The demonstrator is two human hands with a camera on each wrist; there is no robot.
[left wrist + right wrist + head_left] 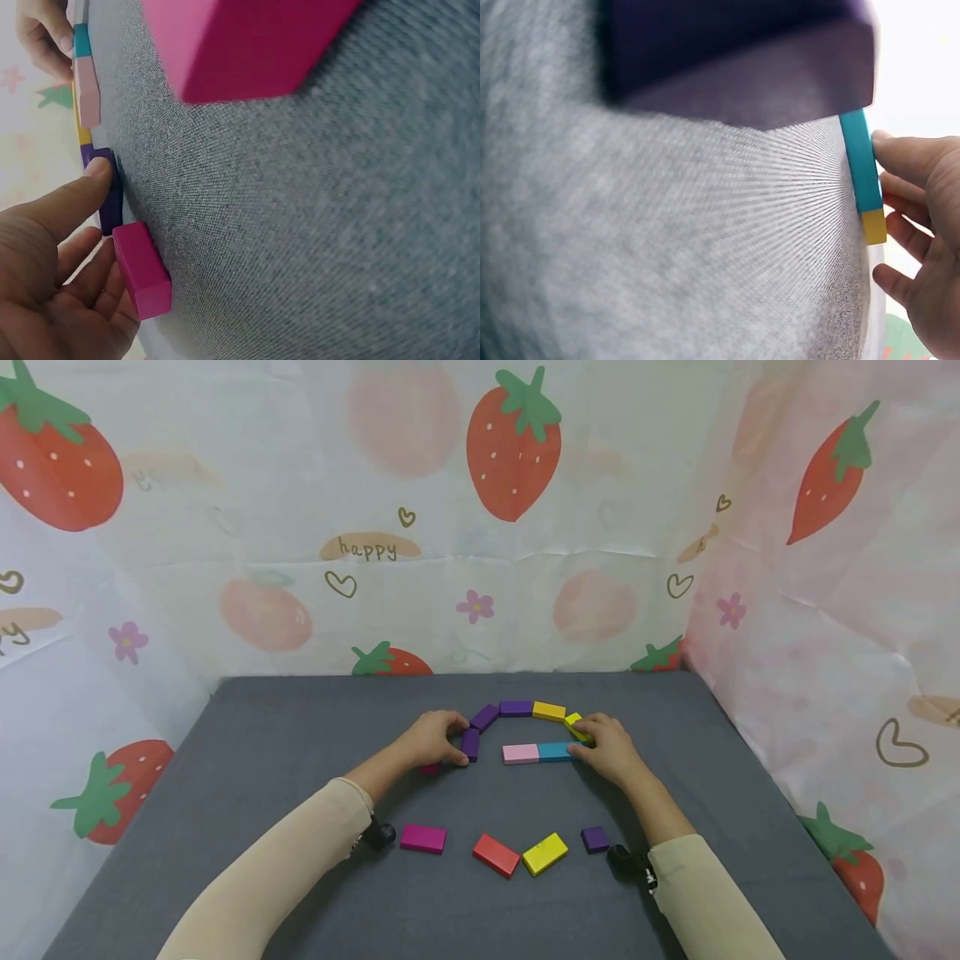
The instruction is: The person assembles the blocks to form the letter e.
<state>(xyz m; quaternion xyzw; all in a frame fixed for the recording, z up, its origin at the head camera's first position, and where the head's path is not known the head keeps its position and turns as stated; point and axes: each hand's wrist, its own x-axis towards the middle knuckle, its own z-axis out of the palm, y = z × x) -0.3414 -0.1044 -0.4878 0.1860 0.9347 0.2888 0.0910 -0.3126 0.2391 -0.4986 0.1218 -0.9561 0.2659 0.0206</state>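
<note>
1. Purple block is found at the left end of a curve of blocks, on the grey table. It is pinched between the thumb and fingers of the left hand. A light grip is advised, so that its upper corner is not driven into the second purple block.

2. Care is needed for the magenta block, which lies just beside the left hand; by a wide finger movement it could be knocked.

3. Further along the curve, the third purple block and the amber block are set end to end. These should be left untouched, as a guide for the line.

4. At the other end, the yellow block is touched by the bent fingers of the right hand. Whether it is pinched cannot be told. The thumb lies at the blue block, so this one could easily be pushed away from the pink block.

5. Nearer to the person, a red block and others lie apart. The wrists should be kept raised above them.
</note>
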